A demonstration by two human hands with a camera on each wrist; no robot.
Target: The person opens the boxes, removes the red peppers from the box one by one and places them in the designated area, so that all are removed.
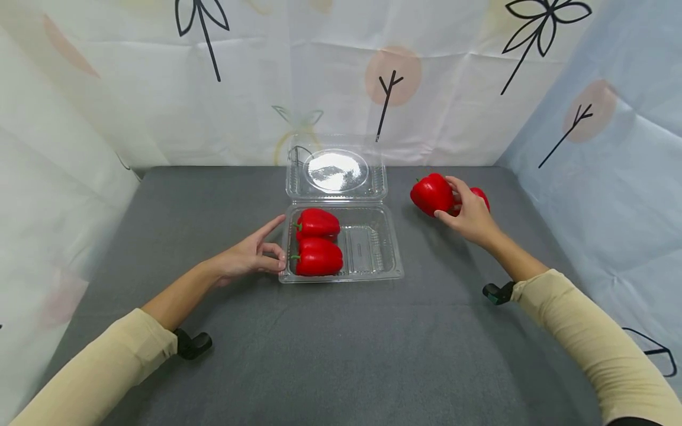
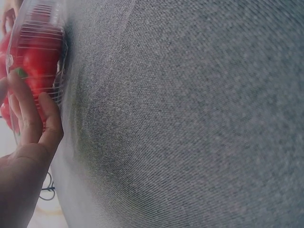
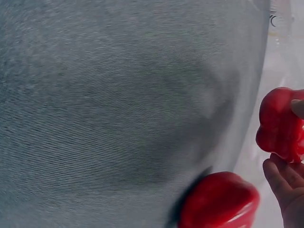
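A clear plastic clamshell container (image 1: 367, 275) lies with its lid (image 1: 373, 189) raised behind it. Two red bell peppers, a rear one (image 1: 319, 223) and a front one (image 1: 319, 257), fill the tray's left side, green stems pointing left. My left hand (image 1: 247, 257) holds the container's left rim, index finger stretched along the edge; its fingers (image 2: 31, 121) lie against the outer wall. To the right, my right hand (image 1: 471, 219) grips another red bell pepper (image 1: 430, 194) between thumb and fingers, raised off the table; the right wrist view also shows that held pepper (image 3: 278, 123).
One more red bell pepper (image 3: 221, 202) sits on the grey cloth-covered table (image 1: 341, 349), partly hidden behind my right hand in the head view. White patterned curtain (image 1: 240, 112) hangs at the back and sides.
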